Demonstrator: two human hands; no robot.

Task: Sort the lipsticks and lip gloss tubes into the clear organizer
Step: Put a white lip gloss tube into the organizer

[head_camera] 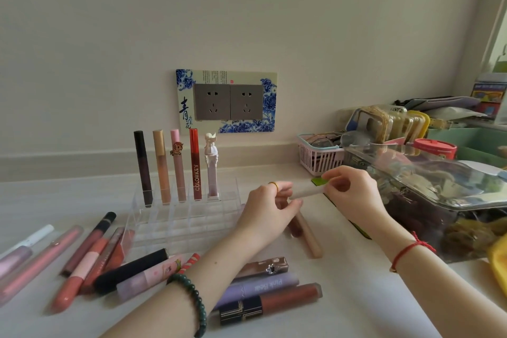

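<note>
While the left hand [270, 211] and right hand [351, 192] are pinching a cream tube [307, 191] by its ends, the clear organizer [186, 225] is standing just left of them; the tube probably needs upending over a free slot.

Covering both ends of the pale tube [306, 191] with left hand [270, 211] and right hand [354, 192]; half hiding a beige tube [310, 239], perhaps a gloss; cropping a pink tube [41, 262] at the left edge, a yellow item [499, 263] at the right.
</note>
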